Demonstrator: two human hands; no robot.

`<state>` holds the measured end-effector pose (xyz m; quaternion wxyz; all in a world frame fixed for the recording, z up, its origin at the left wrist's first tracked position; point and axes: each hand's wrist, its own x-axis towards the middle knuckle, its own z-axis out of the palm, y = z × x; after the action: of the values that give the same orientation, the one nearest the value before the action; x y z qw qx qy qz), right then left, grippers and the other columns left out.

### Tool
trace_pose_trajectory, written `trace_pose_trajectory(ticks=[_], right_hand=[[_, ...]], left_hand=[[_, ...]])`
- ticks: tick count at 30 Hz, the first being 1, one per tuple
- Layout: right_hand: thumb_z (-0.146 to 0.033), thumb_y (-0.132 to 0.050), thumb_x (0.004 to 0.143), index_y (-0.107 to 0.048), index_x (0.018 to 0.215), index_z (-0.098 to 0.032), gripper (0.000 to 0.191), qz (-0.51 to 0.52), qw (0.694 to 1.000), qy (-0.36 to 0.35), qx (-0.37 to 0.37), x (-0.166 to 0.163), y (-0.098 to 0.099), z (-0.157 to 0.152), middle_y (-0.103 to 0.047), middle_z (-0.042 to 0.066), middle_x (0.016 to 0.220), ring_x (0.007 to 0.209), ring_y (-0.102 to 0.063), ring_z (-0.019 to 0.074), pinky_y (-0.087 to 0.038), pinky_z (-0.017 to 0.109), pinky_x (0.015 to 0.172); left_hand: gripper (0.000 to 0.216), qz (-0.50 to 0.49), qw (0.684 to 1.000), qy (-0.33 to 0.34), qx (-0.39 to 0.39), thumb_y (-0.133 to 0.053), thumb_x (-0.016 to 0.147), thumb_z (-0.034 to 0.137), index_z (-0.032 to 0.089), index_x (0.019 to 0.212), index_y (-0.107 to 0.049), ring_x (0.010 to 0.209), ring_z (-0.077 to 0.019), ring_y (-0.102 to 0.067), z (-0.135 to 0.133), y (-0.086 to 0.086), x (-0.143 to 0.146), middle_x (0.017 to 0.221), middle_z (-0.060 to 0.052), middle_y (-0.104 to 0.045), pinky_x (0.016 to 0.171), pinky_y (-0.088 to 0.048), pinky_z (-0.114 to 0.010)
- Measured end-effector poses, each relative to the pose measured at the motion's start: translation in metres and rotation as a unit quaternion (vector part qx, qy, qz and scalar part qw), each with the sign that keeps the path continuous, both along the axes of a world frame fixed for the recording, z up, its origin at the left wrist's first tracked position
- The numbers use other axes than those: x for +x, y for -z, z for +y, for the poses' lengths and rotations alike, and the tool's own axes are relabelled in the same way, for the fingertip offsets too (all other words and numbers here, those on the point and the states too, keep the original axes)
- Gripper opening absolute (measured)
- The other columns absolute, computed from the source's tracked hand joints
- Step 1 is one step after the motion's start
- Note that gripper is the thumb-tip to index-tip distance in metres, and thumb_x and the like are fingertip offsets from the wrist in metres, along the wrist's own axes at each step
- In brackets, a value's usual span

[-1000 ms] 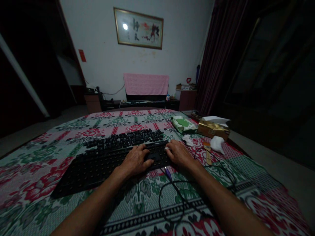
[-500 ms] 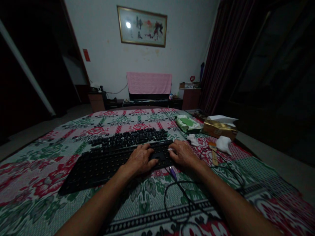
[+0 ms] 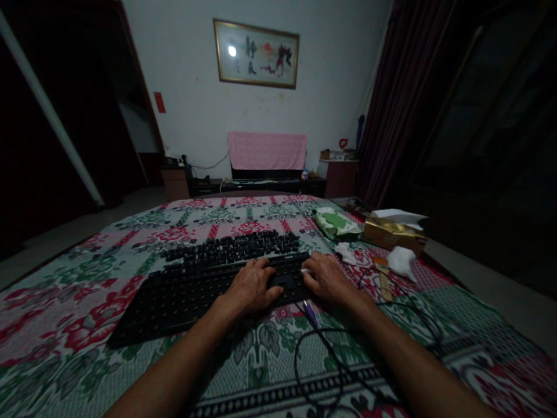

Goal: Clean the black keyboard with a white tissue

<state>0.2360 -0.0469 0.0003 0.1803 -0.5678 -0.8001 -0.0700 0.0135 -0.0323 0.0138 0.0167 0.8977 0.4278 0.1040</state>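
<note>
A black keyboard [image 3: 183, 302] without its keycaps lies on the patterned cloth, its rows of small posts showing. My left hand [image 3: 255, 284] rests on its right half with the fingers stretched out and the thumb apart. At the keyboard's right end, my right hand [image 3: 325, 278] has its fingers curled together around a small white wad [image 3: 304, 270], perhaps tissue; most of it is hidden. Behind the keyboard lie the loose black keycaps [image 3: 235, 247] in uneven rows. Close to the front edge, between my wrists, is a purple-handled tool [image 3: 310, 312].
To the right are a green-and-white wipes pack [image 3: 335, 223], a golden tissue box [image 3: 394, 233], crumpled white tissues [image 3: 401, 262] and a flat brush [image 3: 383, 281] with a wooden handle. A black cable [image 3: 300, 360] loops over the cloth [image 3: 256, 360] near my right forearm.
The whole view has shifted slightly, so everything sits a little lower and further right. Both hands stay at nearly the same places on the keyboard.
</note>
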Motion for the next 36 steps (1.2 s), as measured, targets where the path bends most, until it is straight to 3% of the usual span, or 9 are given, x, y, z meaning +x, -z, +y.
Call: trace_pose_trajectory(ticks=[8,22,29,36], right_hand=[[-0.026,-0.046,0.086,-0.062,0.091,-0.018,0.018,0.014,0.999,-0.034,-0.001,0.003,-0.002,-0.003,-0.055,0.005,0.086,0.081,-0.049,0.0161,-0.033,0.029,0.075],[-0.022,-0.048,0.082,-0.064,0.086,-0.016,0.017,0.0,0.999,0.035,-0.008,0.011,-0.005,-0.001,-0.055,0.006,0.081,0.075,-0.051,0.0157,-0.034,0.026,0.07],[-0.026,-0.047,0.086,-0.064,0.091,-0.017,0.019,-0.001,1.0,-0.019,-0.007,0.012,-0.004,-0.001,-0.056,0.005,0.083,0.079,-0.051,0.0159,-0.034,0.027,0.072],[-0.027,-0.043,0.089,-0.062,0.09,-0.017,0.021,0.068,0.996,0.045,0.022,0.02,-0.003,0.006,-0.058,0.006,0.086,0.08,-0.053,0.016,-0.037,0.026,0.073]], left_hand=[[0.047,-0.001,1.0,-0.004,-0.004,-0.045,0.08,0.051,0.018,0.109,-0.062,0.113,-0.0287,-0.047,0.001,0.001,0.001,0.127,-0.011,-0.049,0.097,-0.038,-0.041],[0.049,-0.001,1.0,-0.004,-0.001,-0.045,0.081,0.051,0.018,0.113,-0.06,0.114,-0.0287,-0.046,0.0,0.0,0.0,0.128,-0.011,-0.048,0.097,-0.038,-0.041],[0.047,0.0,1.0,0.001,-0.005,-0.045,0.081,0.051,0.019,0.111,-0.061,0.114,-0.0284,-0.046,0.002,0.001,0.0,0.127,-0.011,-0.049,0.098,-0.037,-0.04],[0.049,0.002,1.0,-0.002,-0.008,-0.045,0.081,0.052,0.019,0.113,-0.06,0.114,-0.0282,-0.046,0.002,0.001,0.0,0.13,-0.01,-0.048,0.098,-0.037,-0.04]])
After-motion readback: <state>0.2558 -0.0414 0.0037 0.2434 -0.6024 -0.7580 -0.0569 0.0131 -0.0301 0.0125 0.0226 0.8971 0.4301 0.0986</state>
